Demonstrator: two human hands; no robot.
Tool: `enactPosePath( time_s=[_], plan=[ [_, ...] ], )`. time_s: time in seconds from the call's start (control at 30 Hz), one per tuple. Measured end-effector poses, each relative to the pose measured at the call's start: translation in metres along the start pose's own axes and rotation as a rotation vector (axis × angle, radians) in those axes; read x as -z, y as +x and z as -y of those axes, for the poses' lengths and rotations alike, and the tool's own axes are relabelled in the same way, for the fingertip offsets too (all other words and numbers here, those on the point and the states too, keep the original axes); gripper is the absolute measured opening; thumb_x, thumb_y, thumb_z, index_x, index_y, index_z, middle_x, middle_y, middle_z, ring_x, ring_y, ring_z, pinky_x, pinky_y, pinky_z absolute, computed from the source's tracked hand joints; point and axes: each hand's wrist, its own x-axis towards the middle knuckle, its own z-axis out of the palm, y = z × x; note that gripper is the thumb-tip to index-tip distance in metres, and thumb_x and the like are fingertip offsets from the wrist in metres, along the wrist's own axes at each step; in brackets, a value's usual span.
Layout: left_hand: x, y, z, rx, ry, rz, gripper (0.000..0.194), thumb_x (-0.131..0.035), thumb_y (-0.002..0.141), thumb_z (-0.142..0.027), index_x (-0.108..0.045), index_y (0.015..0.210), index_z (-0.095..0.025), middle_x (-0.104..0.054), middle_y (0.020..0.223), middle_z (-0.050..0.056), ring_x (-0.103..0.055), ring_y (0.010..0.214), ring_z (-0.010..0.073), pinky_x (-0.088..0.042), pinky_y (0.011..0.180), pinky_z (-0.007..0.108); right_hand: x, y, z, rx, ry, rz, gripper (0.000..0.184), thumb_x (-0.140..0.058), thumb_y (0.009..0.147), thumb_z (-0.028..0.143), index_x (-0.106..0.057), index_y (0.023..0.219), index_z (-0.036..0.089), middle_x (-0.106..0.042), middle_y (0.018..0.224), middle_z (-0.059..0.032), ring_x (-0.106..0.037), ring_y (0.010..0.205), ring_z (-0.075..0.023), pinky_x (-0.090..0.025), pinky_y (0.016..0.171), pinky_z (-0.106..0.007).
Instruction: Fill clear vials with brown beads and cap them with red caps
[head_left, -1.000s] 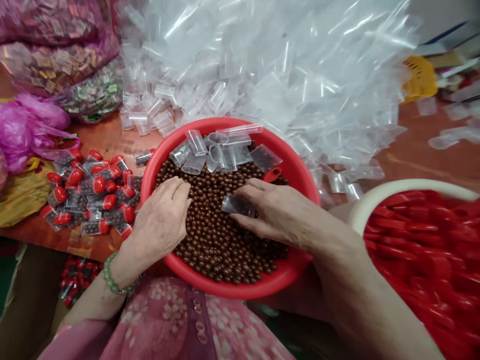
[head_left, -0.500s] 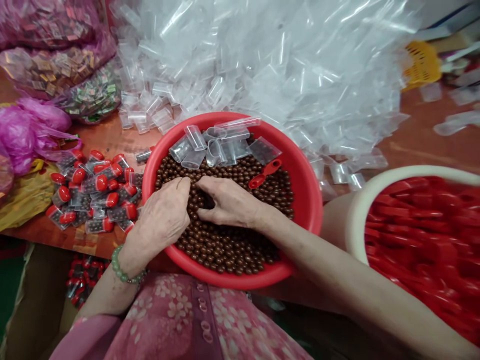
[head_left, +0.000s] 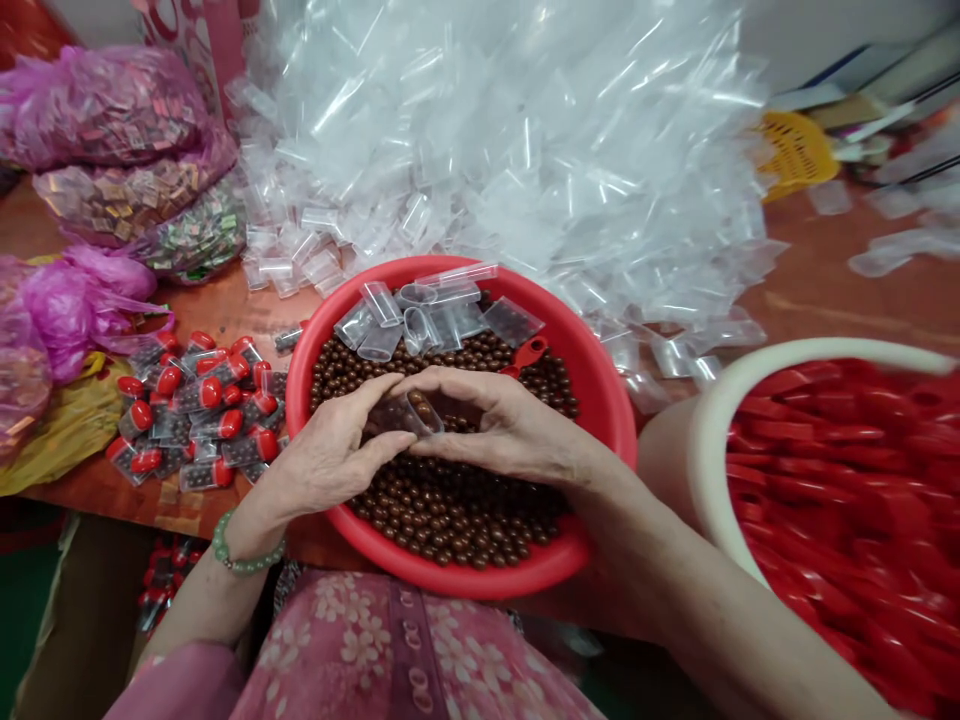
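Observation:
My left hand (head_left: 330, 445) is closed round a clear plastic tube (head_left: 429, 412), its open end turned right. Brown balls show at the tube's mouth. My right hand (head_left: 499, 425) curves round that open end, thumb below and fingers above; its lower fingers are hidden. Both hands are over a red basin (head_left: 621, 440) filled with small brown balls (head_left: 457, 525). Several empty clear tubes (head_left: 454, 325) lie on the balls at the basin's far side. A small red plastic piece (head_left: 529, 350) rests right of them, partly hidden by my right hand.
Filled clear tubes with red caps (head_left: 202, 395) lie left of the basin. Behind rises a big heap of clear tubes (head_left: 525, 150). At right stands a cream bucket (head_left: 709, 440) of red plastic pieces (head_left: 840, 500). Pink bags (head_left: 120, 110) are far left, a yellow basket (head_left: 799, 155) far right.
My hands have come together over the balls, and a clear tube with balls at its mouth now shows between them. The view has shifted slightly.

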Motion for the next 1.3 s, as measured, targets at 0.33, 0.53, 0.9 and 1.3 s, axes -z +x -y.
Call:
enactPosePath(
  time_s=[0.33,0.53,0.9,1.3],
  plan=[
    [-0.004,0.001,-0.007,-0.026,-0.026,-0.076,0.041,-0.054,0.091,-0.025,-0.058,0.131,-0.015,-0.066,0.128,0.010,-0.062,0.116,0.0223,-0.045,0.103,0.034,0.004,-0.009,0.005,0.006,0.008,-0.100,0.027,-0.070,0.083,0.026,-0.068,0.109,0.019,-0.073,0.097,-0.0034,-0.068,0.084,-0.0155,-0.053,0.077,-0.026],
    [-0.003,0.002,-0.008,0.003,-0.077,-0.075,0.021,-0.056,0.090,-0.030,-0.067,0.099,-0.014,-0.070,0.088,0.003,-0.063,0.080,0.0152,-0.048,0.074,0.025,0.000,-0.011,0.008,-0.045,0.026,-0.161,0.032,-0.072,0.080,0.029,-0.065,0.109,0.017,-0.072,0.090,-0.0035,-0.065,0.072,-0.0136,-0.053,0.066,-0.025],
    [-0.006,0.001,-0.004,0.084,-0.422,-0.100,0.020,-0.059,0.088,-0.026,-0.056,0.106,-0.017,-0.070,0.100,0.007,-0.067,0.094,0.0167,-0.052,0.088,0.031,0.029,-0.026,0.002,-0.132,-0.092,-0.400,0.021,-0.070,0.080,0.031,-0.067,0.099,0.021,-0.072,0.084,-0.0028,-0.066,0.071,-0.0159,-0.054,0.064,-0.027],
    [-0.005,0.008,-0.016,0.068,-0.447,-0.108,0.014,-0.062,0.085,-0.019,-0.060,0.099,-0.016,-0.073,0.100,0.006,-0.069,0.094,0.0149,-0.054,0.089,0.028,0.055,-0.042,-0.018,-0.217,-0.929,-0.127,0.030,-0.046,0.086,0.008,-0.067,0.106,0.015,-0.068,0.099,-0.0114,-0.060,0.094,-0.0231,-0.047,0.085,-0.036]
  ],
)
